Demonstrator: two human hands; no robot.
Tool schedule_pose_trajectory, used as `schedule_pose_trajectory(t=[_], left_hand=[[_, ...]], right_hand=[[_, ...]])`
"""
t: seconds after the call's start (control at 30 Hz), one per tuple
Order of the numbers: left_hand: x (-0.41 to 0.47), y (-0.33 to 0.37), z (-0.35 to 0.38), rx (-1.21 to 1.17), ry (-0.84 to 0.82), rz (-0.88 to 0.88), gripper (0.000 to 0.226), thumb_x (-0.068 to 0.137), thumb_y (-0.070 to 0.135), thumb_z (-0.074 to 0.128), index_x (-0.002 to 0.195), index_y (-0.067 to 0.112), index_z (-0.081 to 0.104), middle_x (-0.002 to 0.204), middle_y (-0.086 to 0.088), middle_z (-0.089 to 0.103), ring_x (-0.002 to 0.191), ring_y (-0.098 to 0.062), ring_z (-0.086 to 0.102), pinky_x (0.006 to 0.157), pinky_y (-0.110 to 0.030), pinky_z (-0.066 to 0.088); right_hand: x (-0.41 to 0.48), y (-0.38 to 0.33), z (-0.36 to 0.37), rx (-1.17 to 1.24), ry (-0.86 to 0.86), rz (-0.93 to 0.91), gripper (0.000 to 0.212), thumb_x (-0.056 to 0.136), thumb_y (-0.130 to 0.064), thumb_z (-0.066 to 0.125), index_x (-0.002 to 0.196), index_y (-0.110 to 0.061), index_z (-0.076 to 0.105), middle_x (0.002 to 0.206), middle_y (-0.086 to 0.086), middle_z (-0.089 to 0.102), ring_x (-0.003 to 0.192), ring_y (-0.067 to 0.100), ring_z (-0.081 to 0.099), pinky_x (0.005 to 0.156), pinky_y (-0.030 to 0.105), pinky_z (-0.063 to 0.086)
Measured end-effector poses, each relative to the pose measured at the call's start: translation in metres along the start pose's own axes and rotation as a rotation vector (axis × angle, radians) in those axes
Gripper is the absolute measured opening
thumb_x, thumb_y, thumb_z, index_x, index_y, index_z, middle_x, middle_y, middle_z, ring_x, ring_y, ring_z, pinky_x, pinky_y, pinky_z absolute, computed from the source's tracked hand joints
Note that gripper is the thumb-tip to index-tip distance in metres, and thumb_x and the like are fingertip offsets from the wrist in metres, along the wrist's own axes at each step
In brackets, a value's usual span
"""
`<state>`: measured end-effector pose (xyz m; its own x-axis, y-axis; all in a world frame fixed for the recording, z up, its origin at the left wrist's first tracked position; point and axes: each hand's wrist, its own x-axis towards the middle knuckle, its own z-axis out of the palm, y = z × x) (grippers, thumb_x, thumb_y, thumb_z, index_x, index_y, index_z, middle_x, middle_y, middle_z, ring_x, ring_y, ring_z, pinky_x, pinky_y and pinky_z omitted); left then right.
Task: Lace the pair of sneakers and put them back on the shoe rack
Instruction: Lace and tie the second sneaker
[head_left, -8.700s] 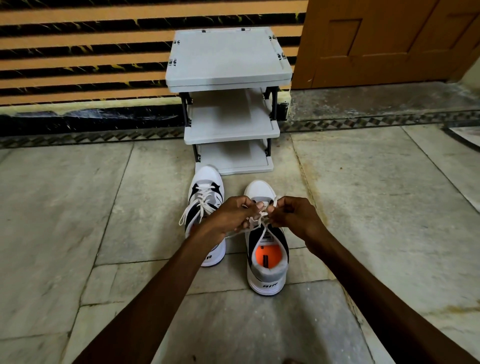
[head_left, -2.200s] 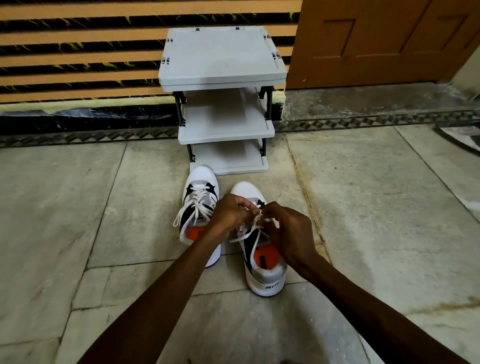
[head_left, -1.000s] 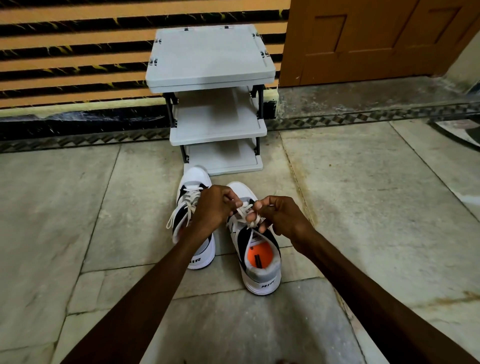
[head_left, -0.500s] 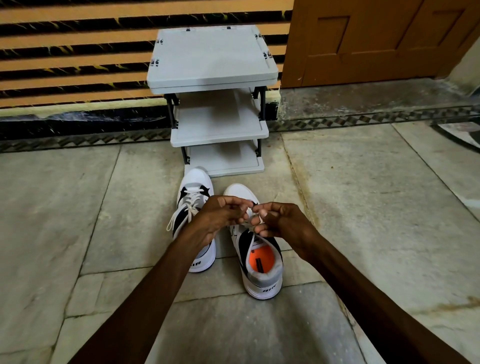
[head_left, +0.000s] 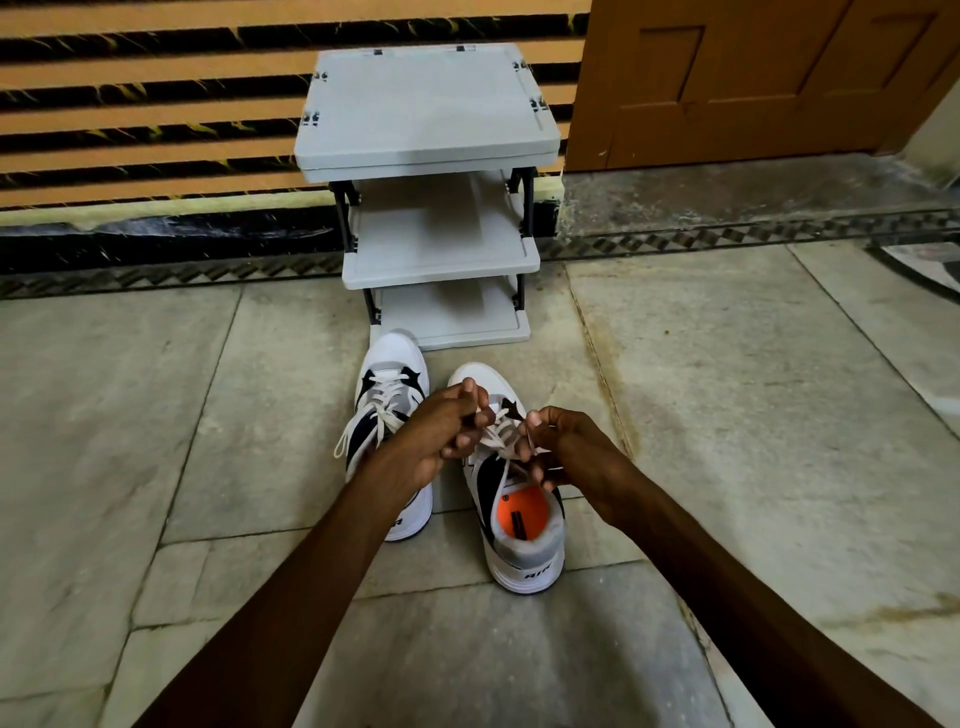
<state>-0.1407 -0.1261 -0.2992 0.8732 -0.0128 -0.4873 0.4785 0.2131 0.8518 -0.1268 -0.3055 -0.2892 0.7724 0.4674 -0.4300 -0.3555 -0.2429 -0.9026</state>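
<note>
Head view, left sneaker (head_left: 387, 415) on floor (head_left: 156, 441) partly under left hand (head_left: 441, 431), left hand curled on lace (head_left: 501, 431) above right sneaker (head_left: 519, 525), right hand (head_left: 566, 447) pinching same lace, rack (head_left: 431, 156) just beyond both toes.

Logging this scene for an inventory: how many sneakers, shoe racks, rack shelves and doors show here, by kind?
Sneakers: 2, the left sneaker and the right sneaker
Shoe rack: 1
Rack shelves: 3
Door: 1
Total: 4 things, the shelves counted as part of the rack.
</note>
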Motion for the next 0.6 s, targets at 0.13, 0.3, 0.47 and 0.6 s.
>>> schedule_pose_trajectory(t=[0.13,0.3,0.47,0.6], left_hand=[[0.003,0.001,0.001,0.519,0.018,0.171,0.036,0.098,0.021,0.037,0.064,0.021,0.047,0.05,0.007,0.043,0.043,-0.011,0.035,0.044,-0.02,0.028],[0.001,0.008,0.005,1.371,0.063,0.408,0.035,0.096,0.027,0.039,0.061,0.024,0.04,0.068,0.003,0.055,0.075,-0.024,0.056,0.066,-0.034,0.038],[0.005,0.006,0.003,1.565,0.074,0.514,0.026,0.1,0.029,0.035,0.082,0.02,0.052,0.1,-0.003,0.069,0.095,-0.03,0.06,0.075,-0.039,0.044],[0.011,0.005,-0.002,1.607,0.039,0.58,0.024,0.1,0.032,0.034,0.075,0.03,0.036,0.094,-0.001,0.07,0.09,-0.028,0.06,0.07,-0.035,0.037]], right_hand=[[0.001,0.01,-0.001,-0.014,0.052,0.003,0.029,0.1,-0.031,0.046,0.08,-0.012,0.055,0.057,-0.003,0.054,0.045,0.012,0.041,0.046,0.024,0.036],[-0.001,0.019,0.001,-0.037,0.124,-0.049,0.027,0.099,-0.029,0.048,0.079,-0.011,0.055,0.062,0.002,0.05,0.044,0.009,0.036,0.041,0.021,0.03],[-0.003,0.028,0.004,-0.148,0.215,-0.132,0.029,0.096,-0.026,0.053,0.068,-0.021,0.054,0.058,-0.008,0.055,0.048,0.005,0.044,0.045,0.021,0.035],[-0.001,0.033,0.003,-0.295,0.243,-0.218,0.026,0.094,-0.023,0.056,0.068,-0.022,0.054,0.057,-0.008,0.055,0.054,0.004,0.048,0.055,0.024,0.038]])
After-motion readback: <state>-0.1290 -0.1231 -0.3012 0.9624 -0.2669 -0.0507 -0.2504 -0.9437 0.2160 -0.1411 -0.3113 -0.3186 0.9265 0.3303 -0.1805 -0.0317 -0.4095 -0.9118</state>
